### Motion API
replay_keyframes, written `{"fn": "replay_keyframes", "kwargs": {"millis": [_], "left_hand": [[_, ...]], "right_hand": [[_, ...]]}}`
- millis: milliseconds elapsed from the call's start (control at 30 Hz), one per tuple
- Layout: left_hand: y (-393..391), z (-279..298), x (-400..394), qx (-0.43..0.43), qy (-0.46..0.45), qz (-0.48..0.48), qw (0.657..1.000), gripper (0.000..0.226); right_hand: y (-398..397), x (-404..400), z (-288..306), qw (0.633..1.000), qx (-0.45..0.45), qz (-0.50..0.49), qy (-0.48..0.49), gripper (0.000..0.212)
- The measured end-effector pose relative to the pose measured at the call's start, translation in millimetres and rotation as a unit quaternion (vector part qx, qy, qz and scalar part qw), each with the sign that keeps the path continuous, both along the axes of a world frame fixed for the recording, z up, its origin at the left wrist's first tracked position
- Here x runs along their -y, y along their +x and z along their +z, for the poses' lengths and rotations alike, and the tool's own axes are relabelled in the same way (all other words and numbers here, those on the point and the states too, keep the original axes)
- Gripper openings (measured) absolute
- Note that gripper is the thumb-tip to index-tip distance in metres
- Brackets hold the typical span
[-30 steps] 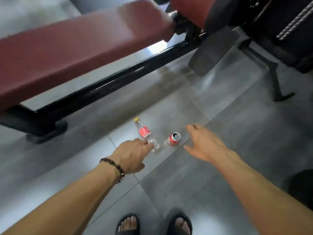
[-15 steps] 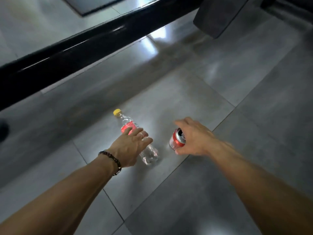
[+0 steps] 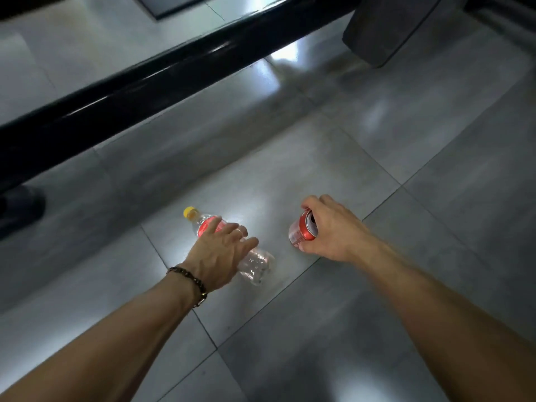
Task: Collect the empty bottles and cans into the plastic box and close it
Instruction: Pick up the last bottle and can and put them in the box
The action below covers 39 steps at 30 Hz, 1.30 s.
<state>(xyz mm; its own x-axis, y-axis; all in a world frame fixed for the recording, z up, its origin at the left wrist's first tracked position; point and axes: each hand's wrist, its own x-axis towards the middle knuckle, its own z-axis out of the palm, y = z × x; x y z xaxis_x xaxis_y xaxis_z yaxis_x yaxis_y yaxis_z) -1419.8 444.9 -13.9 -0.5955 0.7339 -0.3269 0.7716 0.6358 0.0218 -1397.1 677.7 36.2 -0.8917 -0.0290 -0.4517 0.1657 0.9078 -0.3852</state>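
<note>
— As far as shows from the head view, place the left hand [image 3: 216,256] over the clear bottle [image 3: 258,264], low on the grey tiled floor [image 3: 319,329]. Agree?

— Agree. Lying on its side, yellow cap [image 3: 190,212] pointing up and to the left, base toward the lower right. Red label mostly hidden under the fingers [image 3: 232,230].

— And those fingers, wrapped or loose?

— Loose. Stretched out and slightly spread across the label, not curled round the body. Cannot tell about the thumb, hidden under the palm. Cannot tell either whether pressing on the plastic or just above it.

— Note the beaded bracelet [image 3: 188,281] on that wrist. Now the right hand [image 3: 333,230].

— Closed round the red can [image 3: 301,232], just to the right of the bottle and apart from it. Fingertips over the far rim, thumb at the near side, silver top with its opening facing the camera.

— Off the floor or on it?

— Cannot tell. Tilted in the grip, low over the same pale tile, close beside a grout line.

— Anything else nearby?

— Behind both, a glossy black bar [image 3: 145,88] running diagonally from lower left to upper right. Farther up at the right, a dark grey pad [image 3: 385,27], blurred.
</note>
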Motion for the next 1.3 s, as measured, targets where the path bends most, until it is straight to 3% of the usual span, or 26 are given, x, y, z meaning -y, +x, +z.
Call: {"fn": "replay_keyframes", "kwargs": {"millis": [167,400,667,1000,1300], "left_hand": [[27.9,132.2,25.5,0.003,0.006,0.058,0.998,0.056],[58.3,346.4,66.2,0.026,-0.052,0.196,0.979,0.048],[135.7,516.0,135.1,-0.036,-0.053,0.351,0.934,0.044],[316.9,616.9,285.9,-0.064,-0.053,0.537,0.84,0.047],[569.5,632.7,446.5,-0.055,-0.018,0.666,0.744,0.053]], "right_hand": [[6.4,21.6,118.1,1.0,-0.007,-0.007,-0.029,0.074],[6.4,56.6,314.3,0.996,-0.028,0.005,-0.081,0.076],[13.2,146.5,486.2,0.982,-0.075,0.117,-0.13,0.072],[120.5,347.8,591.2,0.93,-0.075,0.324,-0.159,0.072],[336.0,572.5,608.2,0.878,-0.054,0.451,-0.149,0.069]]}}
